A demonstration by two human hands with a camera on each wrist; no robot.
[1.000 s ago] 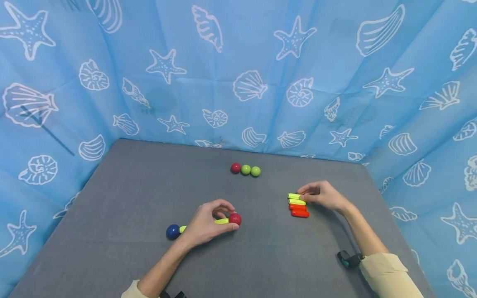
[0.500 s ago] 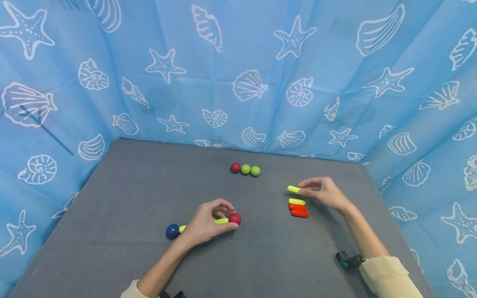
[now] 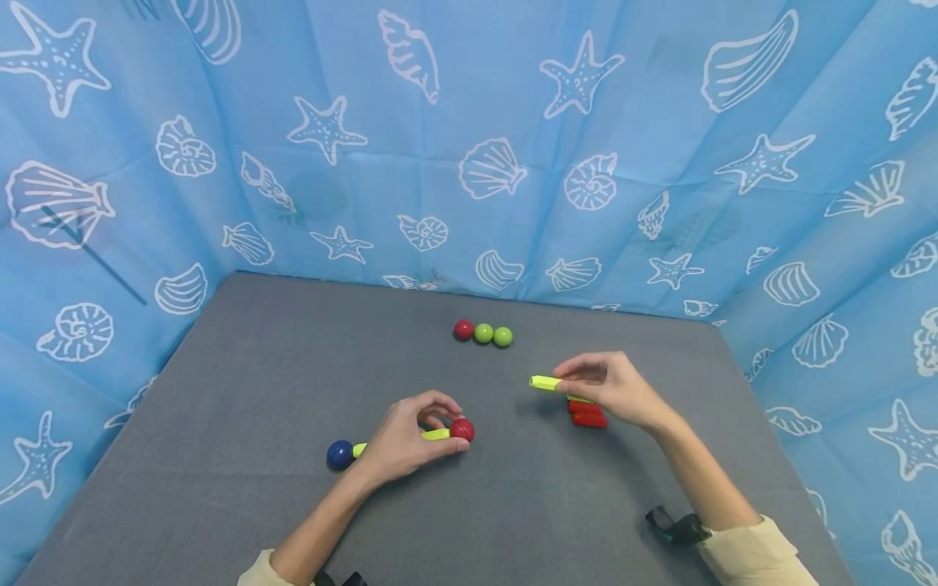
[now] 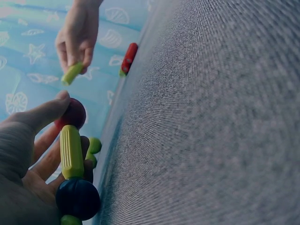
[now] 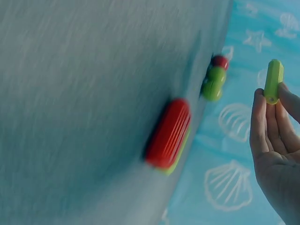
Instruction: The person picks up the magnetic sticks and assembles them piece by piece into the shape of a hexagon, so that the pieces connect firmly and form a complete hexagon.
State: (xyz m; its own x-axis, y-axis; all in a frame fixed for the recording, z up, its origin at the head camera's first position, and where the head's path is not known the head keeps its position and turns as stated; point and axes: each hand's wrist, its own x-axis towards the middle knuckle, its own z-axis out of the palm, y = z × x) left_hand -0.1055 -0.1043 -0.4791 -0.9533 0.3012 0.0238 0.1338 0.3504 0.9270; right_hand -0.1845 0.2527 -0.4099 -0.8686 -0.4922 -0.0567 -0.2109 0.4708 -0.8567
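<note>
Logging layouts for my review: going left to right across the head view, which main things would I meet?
Blue ball, left hand, first green ball, second green ball, held yellow stick, right hand.

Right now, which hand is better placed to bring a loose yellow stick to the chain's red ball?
Probably the right hand: it pinches a loose yellow stick above the table, while the left hand holds the chain at its red ball.

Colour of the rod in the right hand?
Yellow-green; the rod shows best in the right wrist view.
</note>
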